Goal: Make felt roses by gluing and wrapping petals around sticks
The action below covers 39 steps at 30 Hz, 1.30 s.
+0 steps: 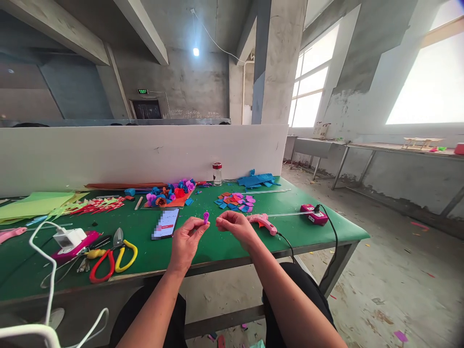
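Between the thumb and forefinger of my left hand (pixel 185 241) stands a small purple paper roll (pixel 206 217), upright with a curled top. My right hand (pixel 235 225) is just to its right, apart from it, with fingers pinched; what they hold, if anything, is hidden. Beside my right hand, a pink glue gun (pixel 267 224) lies on the green table (pixel 224 249). Small purple, blue and orange paper pieces (pixel 235 200) are heaped beyond my hands. A pile of finished-looking paper flowers (pixel 170 194) sits farther back, left of these pieces.
A phone (pixel 168 223) lies left of my hands. Red-and-yellow-handled scissors (pixel 118 256) and a charger (pixel 70 238) are farther left. A red-lidded jar (pixel 217 175) and blue paper (pixel 258 180) stand near the white partition (pixel 145 150). A corded power socket (pixel 313 215) is at right.
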Tool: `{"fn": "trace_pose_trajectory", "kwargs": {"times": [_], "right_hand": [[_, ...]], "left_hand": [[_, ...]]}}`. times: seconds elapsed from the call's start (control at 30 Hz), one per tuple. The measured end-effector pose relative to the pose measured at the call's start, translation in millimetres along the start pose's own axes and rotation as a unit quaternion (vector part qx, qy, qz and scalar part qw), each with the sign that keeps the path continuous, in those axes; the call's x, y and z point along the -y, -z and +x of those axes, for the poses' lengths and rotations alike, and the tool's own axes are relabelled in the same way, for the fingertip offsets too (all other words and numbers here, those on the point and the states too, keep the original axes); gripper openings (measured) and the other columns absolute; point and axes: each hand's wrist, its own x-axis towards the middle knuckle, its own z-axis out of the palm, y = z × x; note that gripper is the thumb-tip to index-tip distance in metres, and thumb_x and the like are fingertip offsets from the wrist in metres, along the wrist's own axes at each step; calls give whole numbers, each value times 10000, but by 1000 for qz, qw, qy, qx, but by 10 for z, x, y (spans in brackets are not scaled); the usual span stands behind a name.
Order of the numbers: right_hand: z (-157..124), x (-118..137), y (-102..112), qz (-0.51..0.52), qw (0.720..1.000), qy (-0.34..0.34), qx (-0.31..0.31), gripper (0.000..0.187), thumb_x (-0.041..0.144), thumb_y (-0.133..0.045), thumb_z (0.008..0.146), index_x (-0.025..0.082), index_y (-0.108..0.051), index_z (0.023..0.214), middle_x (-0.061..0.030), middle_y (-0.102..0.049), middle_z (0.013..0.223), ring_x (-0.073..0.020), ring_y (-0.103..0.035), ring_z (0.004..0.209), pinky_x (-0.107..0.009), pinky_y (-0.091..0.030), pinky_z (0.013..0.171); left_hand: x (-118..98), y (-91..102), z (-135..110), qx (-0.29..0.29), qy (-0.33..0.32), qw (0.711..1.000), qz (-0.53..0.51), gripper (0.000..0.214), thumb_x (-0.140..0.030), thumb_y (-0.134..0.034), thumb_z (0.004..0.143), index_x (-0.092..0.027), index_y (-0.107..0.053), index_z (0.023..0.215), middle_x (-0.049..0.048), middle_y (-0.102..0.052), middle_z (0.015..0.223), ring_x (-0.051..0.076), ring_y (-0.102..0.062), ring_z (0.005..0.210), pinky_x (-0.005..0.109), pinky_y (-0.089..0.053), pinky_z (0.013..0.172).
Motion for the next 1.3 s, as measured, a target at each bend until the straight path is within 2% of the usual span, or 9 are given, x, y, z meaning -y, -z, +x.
{"fn": "trace_pose_trajectory", "kwargs": {"times": [0.13,0.23,0.4,0.53,0.73,0.97,1.1,1.2,1.3], "right_hand": [[-32,54,47,-7,1000,23,-10,400,540,-809,638,177,-663,723,-13,-666,719,-141,-603,670,-296,-490,723],[-49,92,52,-10,999,35,-17,388,527,-807,646,176,-664,725,-7,-655,699,-140,-595,669,-281,-482,697],[-61,128,3,-37,997,71,-5,314,480,-785,685,184,-683,713,8,-649,658,-131,-580,632,-255,-457,640],[-40,23,-123,-54,994,90,-20,306,497,-711,746,192,-729,751,-19,-703,683,-163,-634,661,-286,-495,676],[-39,-162,-322,-83,989,108,-65,277,424,-775,705,184,-753,842,-45,-749,809,-166,-645,681,-272,-506,645],[-72,-102,-423,-180,960,135,-165,115,310,-759,706,209,-747,760,8,-659,762,-111,-521,587,-244,-445,590],[-70,-87,-441,-177,958,129,-188,98,295,-752,726,200,-730,725,12,-652,726,-117,-527,580,-250,-443,587],[-84,-84,-447,-206,939,177,-212,63,270,-726,769,211,-731,749,2,-662,753,-137,-574,646,-259,-470,636],[-122,-83,-456,-266,901,256,-228,53,243,-695,817,223,-741,802,-15,-666,787,-158,-608,717,-275,-483,679]], "left_hand": [[34,48,-2,-7,-68,996,50,117,-337,-810,691,-242,-744,673,22,-637,708,177,-541,698,272,-405,671],[69,77,4,-10,-76,995,67,129,-337,-803,700,-239,-724,673,7,-625,697,167,-535,690,269,-402,663],[97,72,12,-1,-41,998,46,198,-346,-803,683,-216,-660,642,-22,-594,688,145,-518,685,251,-398,654],[89,20,6,-31,17,999,27,276,-395,-810,645,-197,-622,605,-39,-541,630,124,-463,639,233,-383,620],[86,-66,-9,-79,83,993,19,328,-453,-822,568,-184,-647,637,-28,-584,622,134,-497,636,241,-414,628],[140,-156,-18,-112,93,989,21,298,-433,-802,589,-179,-650,632,-34,-584,581,124,-487,596,228,-390,587],[129,-209,-14,-88,100,991,-4,290,-415,-814,593,-178,-660,658,-24,-617,614,134,-529,632,232,-423,622],[109,-220,-9,-41,102,992,-57,298,-385,-831,591,-180,-707,768,7,-688,726,159,-593,720,250,-472,693],[118,-195,-17,-39,86,993,-74,286,-368,-836,608,-183,-726,797,21,-713,763,159,-613,738,246,-491,696]]}}
